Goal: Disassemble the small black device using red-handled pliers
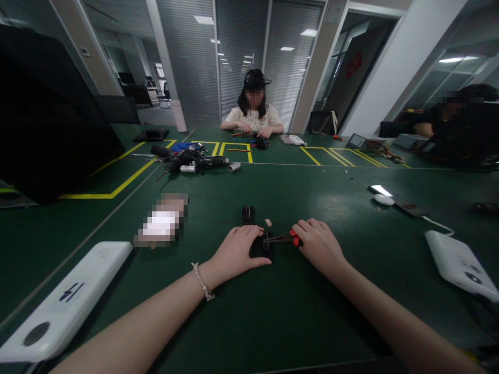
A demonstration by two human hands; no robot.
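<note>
My left hand (237,249) is curled over a small black part (261,248) and holds it down on the green table (304,311). My right hand (320,245) is closed round red-handled pliers (286,239), whose jaws reach left into the black part. Just beyond my hands lie another small black piece (247,213) and a tiny pale scrap (268,222).
White power banks lie at the near left (66,301) and the right (460,262). A white mouse (384,199) and a phone (409,208) sit at the right. A pile of black tools (191,160) lies further back left. One person sits opposite, another at the far right.
</note>
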